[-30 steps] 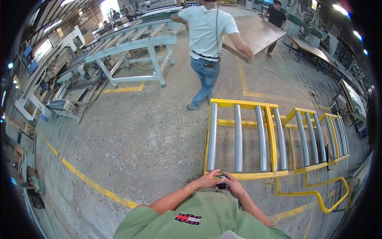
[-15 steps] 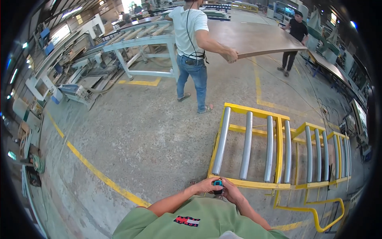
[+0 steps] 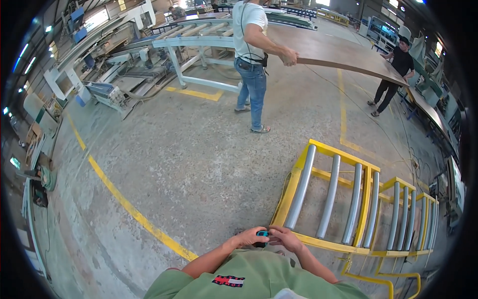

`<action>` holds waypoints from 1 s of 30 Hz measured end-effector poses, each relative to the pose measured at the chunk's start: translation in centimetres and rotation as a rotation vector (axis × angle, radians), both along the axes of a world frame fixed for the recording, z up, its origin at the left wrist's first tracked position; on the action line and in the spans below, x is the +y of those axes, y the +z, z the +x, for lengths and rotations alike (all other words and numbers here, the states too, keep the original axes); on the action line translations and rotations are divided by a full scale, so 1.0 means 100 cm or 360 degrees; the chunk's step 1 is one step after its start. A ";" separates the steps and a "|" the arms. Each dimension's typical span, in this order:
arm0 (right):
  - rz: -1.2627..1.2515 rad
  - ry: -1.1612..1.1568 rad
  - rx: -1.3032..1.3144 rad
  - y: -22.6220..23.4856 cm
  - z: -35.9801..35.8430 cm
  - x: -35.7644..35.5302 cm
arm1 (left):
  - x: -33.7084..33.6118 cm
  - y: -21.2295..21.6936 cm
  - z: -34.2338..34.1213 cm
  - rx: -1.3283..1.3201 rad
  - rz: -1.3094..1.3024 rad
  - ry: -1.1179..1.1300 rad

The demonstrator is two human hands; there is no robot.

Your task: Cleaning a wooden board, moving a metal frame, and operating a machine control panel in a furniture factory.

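My left hand (image 3: 249, 236) and my right hand (image 3: 285, 237) meet in front of my chest, both closed around a small dark object with a bright blue part (image 3: 262, 233). I cannot tell what kind of object it is. I wear a green shirt. Just beyond my hands stands a yellow roller conveyor frame (image 3: 334, 195) with grey metal rollers.
Two people (image 3: 252, 55) (image 3: 393, 72) carry a large brown board (image 3: 338, 52) between them ahead of me. A pale blue roller table (image 3: 199, 45) and machinery (image 3: 107, 89) stand at the back left. A second yellow roller frame (image 3: 411, 214) lies right. Yellow lines (image 3: 129, 209) cross the concrete floor.
The two people have carried the board further right and nearer. My hands stay together on the small object; my view has swung slightly left.
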State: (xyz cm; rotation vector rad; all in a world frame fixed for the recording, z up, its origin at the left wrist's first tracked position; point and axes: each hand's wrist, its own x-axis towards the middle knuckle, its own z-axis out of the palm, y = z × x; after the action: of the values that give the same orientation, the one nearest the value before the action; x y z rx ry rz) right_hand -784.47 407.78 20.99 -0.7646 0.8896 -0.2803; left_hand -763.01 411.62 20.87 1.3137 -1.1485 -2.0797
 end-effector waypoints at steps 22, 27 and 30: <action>0.0145 0.0075 0.0384 -0.092 0.181 -0.217 | -0.039 -0.030 0.236 0.0474 0.0413 0.1367; 0.0123 0.0247 0.0490 -0.086 0.239 -0.295 | -0.105 -0.028 0.261 0.0374 0.0370 0.1518; 0.0073 0.0270 0.0326 -0.084 0.267 -0.350 | -0.148 -0.019 0.287 0.0354 0.0338 0.1391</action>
State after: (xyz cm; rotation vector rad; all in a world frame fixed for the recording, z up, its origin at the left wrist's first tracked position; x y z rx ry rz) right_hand -757.79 372.76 12.63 -0.8309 1.0136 -0.0314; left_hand -734.33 396.78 18.95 1.3021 -0.1718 -1.6286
